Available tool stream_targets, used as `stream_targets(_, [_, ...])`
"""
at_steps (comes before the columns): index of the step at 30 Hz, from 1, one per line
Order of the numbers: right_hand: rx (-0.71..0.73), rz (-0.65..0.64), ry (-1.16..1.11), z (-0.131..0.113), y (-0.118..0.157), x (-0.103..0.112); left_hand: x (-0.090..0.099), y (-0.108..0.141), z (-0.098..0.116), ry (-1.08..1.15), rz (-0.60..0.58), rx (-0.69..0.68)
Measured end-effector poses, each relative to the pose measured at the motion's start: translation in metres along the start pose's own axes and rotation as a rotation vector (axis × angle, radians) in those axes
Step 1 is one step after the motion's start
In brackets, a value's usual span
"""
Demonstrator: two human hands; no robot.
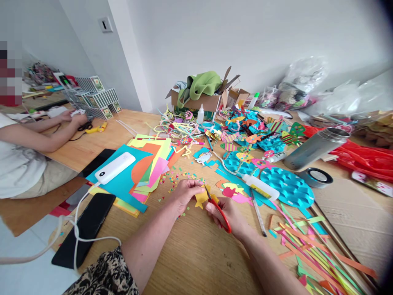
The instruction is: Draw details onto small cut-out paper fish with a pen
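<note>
Between finger and thumb, my left hand [186, 194] pinches a small yellow paper fish [200, 198] over the table. My right hand [227, 214] is closed round the red handles of a pair of scissors [221, 212]. The dark blades point up and left, against the right side of the yellow paper. Tiny coloured paper bits [175, 178] are scattered just beyond my left hand. Past my right hand lie several cut paper fish [235, 190] in red, pink and yellow.
Coloured paper sheets [144, 164] with a white power bank [115, 168] lie left, near a black phone [84, 229]. At right are a glue bottle [260, 187], a blue paper disc [288, 187], a metal flask [316, 148] and paper strips [316, 250]. Another person [24, 151] sits far left.
</note>
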State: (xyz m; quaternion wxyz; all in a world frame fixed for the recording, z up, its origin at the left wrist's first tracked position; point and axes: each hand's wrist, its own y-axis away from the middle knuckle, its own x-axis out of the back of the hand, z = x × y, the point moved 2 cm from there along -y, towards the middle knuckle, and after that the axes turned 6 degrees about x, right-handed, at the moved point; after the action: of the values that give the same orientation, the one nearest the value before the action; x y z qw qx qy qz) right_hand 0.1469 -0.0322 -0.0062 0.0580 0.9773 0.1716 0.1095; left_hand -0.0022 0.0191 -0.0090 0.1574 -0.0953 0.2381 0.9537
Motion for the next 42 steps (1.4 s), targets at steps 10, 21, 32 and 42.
stream_targets(10, [-0.009, 0.002, -0.022, -0.001, 0.000, 0.000, 0.002, -0.005, -0.007, -0.021, -0.004, 0.023])
stream_targets(21, [0.010, 0.006, 0.007, 0.000, 0.000, 0.000, -0.002, 0.001, 0.002, 0.077, 0.009, -0.020])
stream_targets(32, [-0.015, 0.011, -0.002, -0.001, 0.000, 0.000, -0.005, 0.004, 0.004, 0.091, 0.012, -0.011])
stream_targets(42, [-0.014, 0.016, 0.016, -0.001, 0.000, 0.001, -0.006, 0.004, 0.005, 0.114, 0.009, -0.006])
